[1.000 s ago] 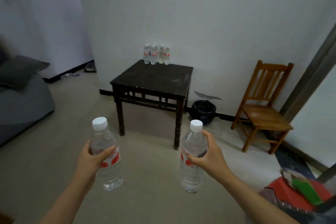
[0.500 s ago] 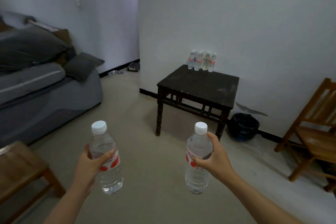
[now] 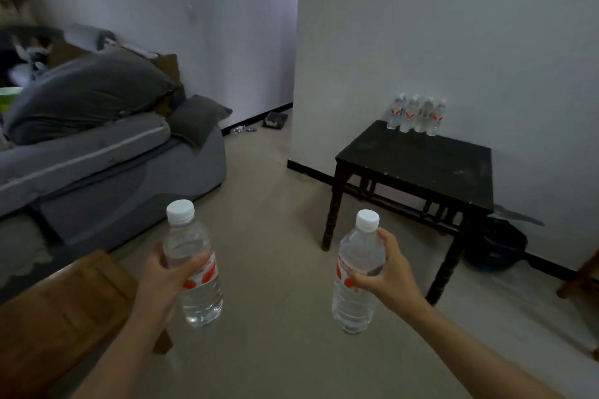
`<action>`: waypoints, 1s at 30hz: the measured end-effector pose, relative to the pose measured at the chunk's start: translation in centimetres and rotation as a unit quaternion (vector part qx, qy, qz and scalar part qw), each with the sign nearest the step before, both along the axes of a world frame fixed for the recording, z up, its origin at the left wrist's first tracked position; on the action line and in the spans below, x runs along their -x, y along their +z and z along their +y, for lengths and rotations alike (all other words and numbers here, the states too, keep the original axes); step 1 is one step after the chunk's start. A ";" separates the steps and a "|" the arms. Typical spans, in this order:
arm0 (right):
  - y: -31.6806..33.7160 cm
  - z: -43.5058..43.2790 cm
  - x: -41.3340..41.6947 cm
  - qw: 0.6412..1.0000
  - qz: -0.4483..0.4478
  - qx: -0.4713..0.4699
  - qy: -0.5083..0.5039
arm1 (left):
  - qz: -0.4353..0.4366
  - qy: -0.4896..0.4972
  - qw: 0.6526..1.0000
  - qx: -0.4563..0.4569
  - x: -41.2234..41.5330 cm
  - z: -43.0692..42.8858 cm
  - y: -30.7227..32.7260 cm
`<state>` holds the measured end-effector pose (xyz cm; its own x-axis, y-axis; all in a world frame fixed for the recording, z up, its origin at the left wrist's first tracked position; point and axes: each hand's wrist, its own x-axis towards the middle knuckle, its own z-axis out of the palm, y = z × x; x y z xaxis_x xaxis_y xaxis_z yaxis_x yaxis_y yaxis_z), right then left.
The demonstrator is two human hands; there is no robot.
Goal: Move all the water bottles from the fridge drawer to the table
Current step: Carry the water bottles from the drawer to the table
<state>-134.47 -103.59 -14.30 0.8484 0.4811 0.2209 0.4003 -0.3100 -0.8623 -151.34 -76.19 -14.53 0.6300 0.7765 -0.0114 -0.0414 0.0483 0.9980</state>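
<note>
My left hand (image 3: 165, 282) grips a clear water bottle (image 3: 191, 256) with a white cap and red label, held upright in front of me. A second, matching water bottle (image 3: 358, 272) stands upright in my right hand (image 3: 385, 275). Ahead to the right is a dark wooden table (image 3: 418, 162) against the white wall. Several more water bottles (image 3: 416, 115) stand in a row at its back edge. The fridge drawer is out of view.
A grey sofa (image 3: 107, 152) with cushions fills the left. A wooden stool (image 3: 61, 314) is at the lower left beside my left arm. A black bin (image 3: 496, 249) sits under the table's right side. A wooden chair leg (image 3: 580, 278) shows at the right edge.
The view has swung left: the table and its bottles shifted right in frame, the chair nearly left the view, the sofa and stool came in. Both hands still hold their bottles.
</note>
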 end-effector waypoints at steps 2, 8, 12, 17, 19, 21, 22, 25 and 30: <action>-0.1 1.6 -0.6 1.000 0.008 0.008 0.003 | -0.003 0.001 1.000 0.003 -0.4 1.4 0.0; -0.2 6.8 -4.6 0.999 0.003 0.018 0.026 | -0.001 0.012 1.000 0.010 -4.3 4.9 -0.8; -0.5 11.4 -9.2 0.999 -0.006 0.007 0.040 | 0.009 0.013 1.000 0.003 -8.7 8.3 -1.2; -0.3 17.9 -15.5 0.998 0.003 -0.020 0.058 | 0.022 0.013 1.000 -0.016 -14.6 13.2 -0.5; -0.2 20.4 -17.7 0.998 0.011 -0.027 0.062 | 0.033 0.026 0.999 -0.022 -16.2 15.1 -0.2; -0.3 22.8 -19.9 0.997 0.020 -0.032 0.067 | 0.039 0.037 0.998 -0.026 -17.8 17.1 -0.4; -0.5 23.7 -20.6 0.997 0.022 -0.031 0.071 | 0.044 0.041 0.998 -0.021 -18.3 17.8 -0.5; -1.1 26.7 -22.8 0.996 0.024 -0.020 0.085 | 0.045 0.068 0.997 -0.002 -20.1 20.7 -1.4; -2.0 32.4 -26.5 0.995 0.029 0.005 0.091 | 0.032 0.055 0.998 0.020 -23.9 26.2 -2.6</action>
